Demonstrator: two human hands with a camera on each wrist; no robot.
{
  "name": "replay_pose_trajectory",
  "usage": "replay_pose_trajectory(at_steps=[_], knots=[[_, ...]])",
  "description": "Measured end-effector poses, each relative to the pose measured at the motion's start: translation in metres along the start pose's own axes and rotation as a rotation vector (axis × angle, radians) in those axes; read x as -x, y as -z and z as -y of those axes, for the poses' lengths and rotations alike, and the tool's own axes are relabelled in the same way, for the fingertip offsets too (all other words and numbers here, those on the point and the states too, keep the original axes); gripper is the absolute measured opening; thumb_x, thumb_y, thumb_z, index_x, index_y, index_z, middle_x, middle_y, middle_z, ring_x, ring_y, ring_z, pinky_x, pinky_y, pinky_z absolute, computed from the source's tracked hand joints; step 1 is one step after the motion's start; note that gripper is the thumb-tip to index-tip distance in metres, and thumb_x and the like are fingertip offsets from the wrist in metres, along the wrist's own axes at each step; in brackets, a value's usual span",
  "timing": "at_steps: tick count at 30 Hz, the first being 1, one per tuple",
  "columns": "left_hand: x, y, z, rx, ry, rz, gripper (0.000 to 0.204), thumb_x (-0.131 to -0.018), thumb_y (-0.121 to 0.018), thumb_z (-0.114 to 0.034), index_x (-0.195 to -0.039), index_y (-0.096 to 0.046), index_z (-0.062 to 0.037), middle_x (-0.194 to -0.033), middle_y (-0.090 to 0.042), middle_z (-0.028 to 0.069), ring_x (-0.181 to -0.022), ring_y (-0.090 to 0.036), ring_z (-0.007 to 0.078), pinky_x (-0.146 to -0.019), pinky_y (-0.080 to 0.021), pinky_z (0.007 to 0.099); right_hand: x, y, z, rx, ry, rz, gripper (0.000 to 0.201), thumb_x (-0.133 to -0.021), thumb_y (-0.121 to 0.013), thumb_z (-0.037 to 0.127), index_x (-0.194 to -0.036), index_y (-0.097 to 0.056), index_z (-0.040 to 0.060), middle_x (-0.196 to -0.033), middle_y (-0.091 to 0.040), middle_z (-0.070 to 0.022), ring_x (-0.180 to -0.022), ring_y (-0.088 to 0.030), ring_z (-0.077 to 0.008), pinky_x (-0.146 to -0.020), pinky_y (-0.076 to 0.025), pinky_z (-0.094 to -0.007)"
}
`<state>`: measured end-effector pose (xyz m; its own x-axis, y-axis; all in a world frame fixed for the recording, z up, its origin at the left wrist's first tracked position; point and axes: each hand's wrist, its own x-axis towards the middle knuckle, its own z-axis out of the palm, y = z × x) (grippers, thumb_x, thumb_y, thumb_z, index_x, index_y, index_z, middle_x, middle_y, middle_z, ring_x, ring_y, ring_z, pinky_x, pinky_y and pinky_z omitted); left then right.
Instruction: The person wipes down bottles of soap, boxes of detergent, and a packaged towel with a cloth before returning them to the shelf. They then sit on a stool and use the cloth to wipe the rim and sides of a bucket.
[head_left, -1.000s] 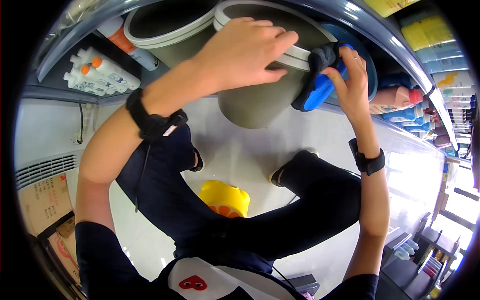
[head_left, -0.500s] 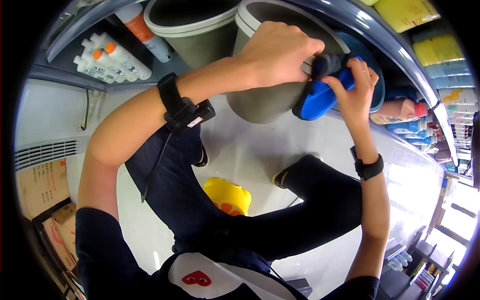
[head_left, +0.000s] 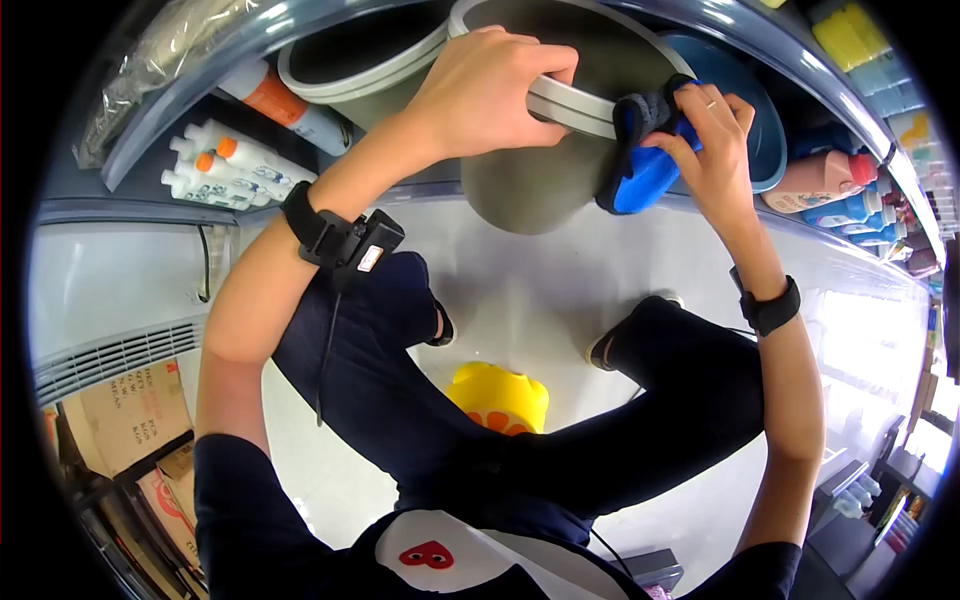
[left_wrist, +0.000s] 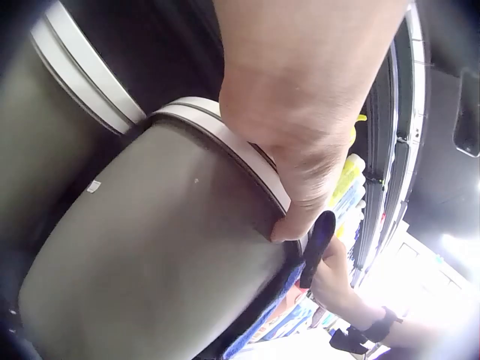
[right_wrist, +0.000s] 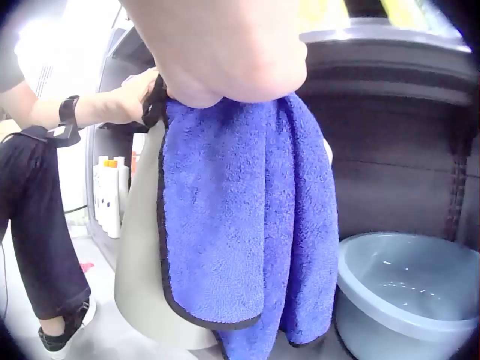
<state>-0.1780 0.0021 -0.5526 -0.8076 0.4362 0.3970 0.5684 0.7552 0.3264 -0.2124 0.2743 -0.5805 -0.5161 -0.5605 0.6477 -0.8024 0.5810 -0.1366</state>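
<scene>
A grey bucket (head_left: 530,190) with a pale rim stands tilted at the shelf's front. My left hand (head_left: 497,95) grips its rim, thumb on the outside and fingers over the edge; the left wrist view shows the thumb of the left hand (left_wrist: 300,157) against the bucket (left_wrist: 157,247). Beside it, my right hand (head_left: 715,150) pinches a blue cloth (head_left: 648,180) with dark edging at the rim. In the right wrist view the cloth (right_wrist: 217,210) hangs in folds over the bucket's side, below the right hand (right_wrist: 225,52).
Another grey bucket (head_left: 365,60) is at the left. A blue-grey basin (head_left: 765,130) stands at the right, near a pink bottle (head_left: 820,182). White bottles (head_left: 235,165) fill the left shelf. A yellow stool-like object (head_left: 500,395) lies between the legs, and cardboard boxes (head_left: 130,415) are at lower left.
My left hand has moved from beside the cloth leftward along the rim and now grips it. The right hand keeps its hold on the cloth. The head view has shifted.
</scene>
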Motion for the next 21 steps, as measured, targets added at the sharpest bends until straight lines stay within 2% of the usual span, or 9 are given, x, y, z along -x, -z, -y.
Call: replay_pose_trajectory(at_steps=[3,6,9,12,15,16,19,21], knots=[[-0.001,-0.001,0.008,0.044,-0.066,-0.068,0.031,-0.067,-0.081,-0.023,-0.082,-0.057,-0.0095,-0.076,-0.059,0.0061,-0.076,-0.056,0.0293,-0.072,-0.043,0.0394,-0.002,0.0,0.004,-0.037,-0.01,-0.061,0.042,-0.074,-0.083,0.035,-0.095,-0.063,0.0042,-0.091,-0.061,-0.0067,-0.089,-0.057,-0.0263,-0.092,-0.033,-0.0394],[0.002,-0.003,0.006,0.02,-0.034,-0.019,0.032,-0.067,-0.081,-0.022,-0.087,-0.06,-0.0087,-0.076,-0.058,0.0078,-0.076,-0.056,0.0297,-0.072,-0.044,0.0397,-0.005,0.002,0.006,-0.033,-0.01,-0.078,0.042,-0.074,-0.084,0.035,-0.094,-0.062,0.0049,-0.088,-0.06,-0.0064,-0.087,-0.057,-0.0266,-0.091,-0.033,-0.0393],[0.0,-0.005,-0.002,-0.063,-0.237,-0.176,0.04,-0.067,-0.081,-0.022,-0.098,-0.061,-0.0067,-0.08,-0.06,0.0088,-0.081,-0.059,0.0306,-0.075,-0.045,0.0404,-0.008,0.001,0.01,-0.032,-0.042,-0.106,0.043,-0.073,-0.084,0.036,-0.094,-0.063,0.0058,-0.087,-0.06,-0.0053,-0.087,-0.057,-0.0256,-0.09,-0.033,-0.0396],[-0.004,-0.014,-0.019,-0.011,-0.258,-0.137,0.051,-0.067,-0.081,-0.022,-0.109,-0.059,-0.0031,-0.089,-0.065,0.0104,-0.089,-0.061,0.0312,-0.079,-0.046,0.0404,-0.01,-0.004,0.017,-0.023,-0.039,-0.099,0.043,-0.073,-0.085,0.037,-0.095,-0.063,0.0065,-0.086,-0.061,-0.0043,-0.087,-0.058,-0.0244,-0.089,-0.033,-0.0393],[-0.008,-0.012,-0.025,-0.008,-0.109,0.034,0.055,-0.068,-0.081,-0.022,-0.111,-0.057,-0.0002,-0.097,-0.068,0.0131,-0.093,-0.063,0.0333,-0.082,-0.047,0.0404,-0.014,-0.002,0.017,-0.025,-0.02,-0.069,0.044,-0.073,-0.085,0.038,-0.095,-0.063,0.0073,-0.086,-0.061,-0.0037,-0.087,-0.058,-0.0237,-0.089,-0.033,-0.0389],[-0.009,-0.013,-0.021,0.01,-0.142,-0.022,0.049,-0.069,-0.08,-0.021,-0.11,-0.058,-0.0022,-0.099,-0.07,0.0129,-0.091,-0.063,0.035,-0.082,-0.048,0.0412,-0.014,0.0,0.015,-0.024,-0.017,-0.06,0.044,-0.073,-0.085,0.038,-0.096,-0.063,0.0074,-0.087,-0.061,-0.0039,-0.087,-0.058,-0.0239,-0.09,-0.033,-0.0388],[-0.014,-0.016,-0.018,0.116,-0.054,0.0,0.043,-0.071,-0.078,-0.02,-0.107,-0.061,-0.005,-0.098,-0.07,0.0115,-0.089,-0.064,0.0356,-0.079,-0.049,0.0417,-0.015,0.007,0.003,-0.03,-0.023,-0.027,0.045,-0.073,-0.085,0.037,-0.097,-0.063,0.0074,-0.088,-0.06,-0.0048,-0.086,-0.057,-0.0245,-0.092,-0.033,-0.0387],[-0.015,-0.014,-0.019,0.101,-0.008,-0.001,0.033,-0.073,-0.076,-0.022,-0.1,-0.061,-0.0096,-0.089,-0.069,0.0086,-0.086,-0.064,0.0333,-0.074,-0.049,0.0424,-0.012,0.012,-0.007,-0.054,-0.047,0.005,0.045,-0.073,-0.086,0.036,-0.098,-0.063,0.0072,-0.088,-0.06,-0.0056,-0.087,-0.057,-0.0248,-0.094,-0.033,-0.0391]])
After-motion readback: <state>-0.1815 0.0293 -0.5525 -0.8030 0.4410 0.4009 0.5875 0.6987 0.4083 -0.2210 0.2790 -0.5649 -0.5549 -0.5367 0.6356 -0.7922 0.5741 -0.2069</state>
